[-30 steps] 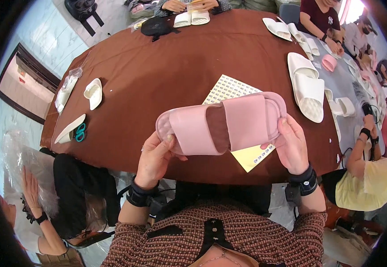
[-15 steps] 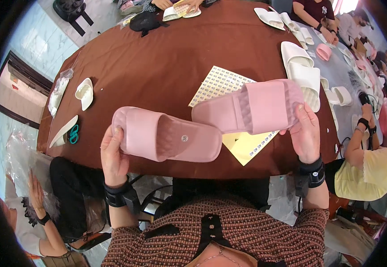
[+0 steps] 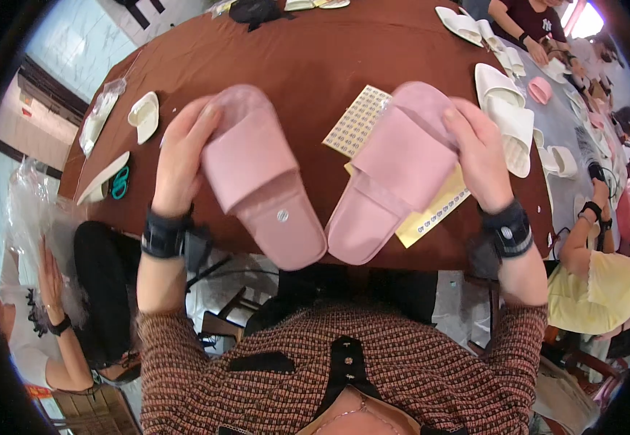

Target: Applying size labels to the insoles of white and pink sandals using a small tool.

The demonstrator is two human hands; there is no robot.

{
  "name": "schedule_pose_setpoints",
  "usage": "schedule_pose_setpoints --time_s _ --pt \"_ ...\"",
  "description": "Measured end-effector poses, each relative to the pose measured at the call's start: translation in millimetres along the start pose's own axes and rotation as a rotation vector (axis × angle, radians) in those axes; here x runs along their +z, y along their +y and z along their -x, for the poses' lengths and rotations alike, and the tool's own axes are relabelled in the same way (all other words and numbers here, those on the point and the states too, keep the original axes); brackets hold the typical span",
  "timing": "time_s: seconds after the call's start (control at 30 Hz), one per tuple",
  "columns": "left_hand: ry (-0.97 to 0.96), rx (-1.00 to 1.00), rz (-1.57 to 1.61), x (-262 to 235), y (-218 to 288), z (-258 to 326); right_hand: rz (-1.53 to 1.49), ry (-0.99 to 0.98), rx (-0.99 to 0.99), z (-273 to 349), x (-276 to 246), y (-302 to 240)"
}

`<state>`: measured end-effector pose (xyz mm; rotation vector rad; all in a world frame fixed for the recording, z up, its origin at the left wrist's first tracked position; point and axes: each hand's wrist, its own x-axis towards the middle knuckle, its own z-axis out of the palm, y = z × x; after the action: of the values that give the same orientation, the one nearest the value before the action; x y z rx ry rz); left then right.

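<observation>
Two pink slide slippers are held up over the brown table, toes away from me and heels close together. My left hand (image 3: 186, 152) grips the left pink slipper (image 3: 253, 163) by its toe end, thumb on top. A small round white sticker (image 3: 282, 215) sits on that slipper's heel. My right hand (image 3: 480, 145) grips the right pink slipper (image 3: 405, 163) at its toe side; no sticker shows on its insole. Behind and under the right slipper lie a sheet of printed labels (image 3: 355, 119) and a yellow backing sheet (image 3: 434, 214).
White slippers (image 3: 505, 119) line the table's right side. At the left lie another white slipper (image 3: 144, 116), a tilted one (image 3: 105, 177), teal-handled scissors (image 3: 119, 182) and a plastic-wrapped item (image 3: 101, 116). People sit close on both sides; a hand (image 3: 50, 279) touches clear plastic at left.
Both slippers have turned from lying sideways to pointing toes away. My hands have moved up toward the far side, and the heels now meet in front of me.
</observation>
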<state>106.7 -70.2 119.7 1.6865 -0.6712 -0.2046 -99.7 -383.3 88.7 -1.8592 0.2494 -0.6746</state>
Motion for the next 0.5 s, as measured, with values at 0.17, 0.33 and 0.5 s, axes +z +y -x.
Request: schedule_pose_setpoints --time_s 0.17,0.33,0.5 --pt "0.027 0.148 -0.254 0 -34 -30 0.082 -0.148 0.031 -40 46 19" --pt "0.031 0.185 -0.491 8 -48 51 0.290 -0.277 -0.066 -14 42 40" --pt "-0.001 0.352 -0.643 30 -50 104 0.362 -0.257 -0.164 1 26 22"
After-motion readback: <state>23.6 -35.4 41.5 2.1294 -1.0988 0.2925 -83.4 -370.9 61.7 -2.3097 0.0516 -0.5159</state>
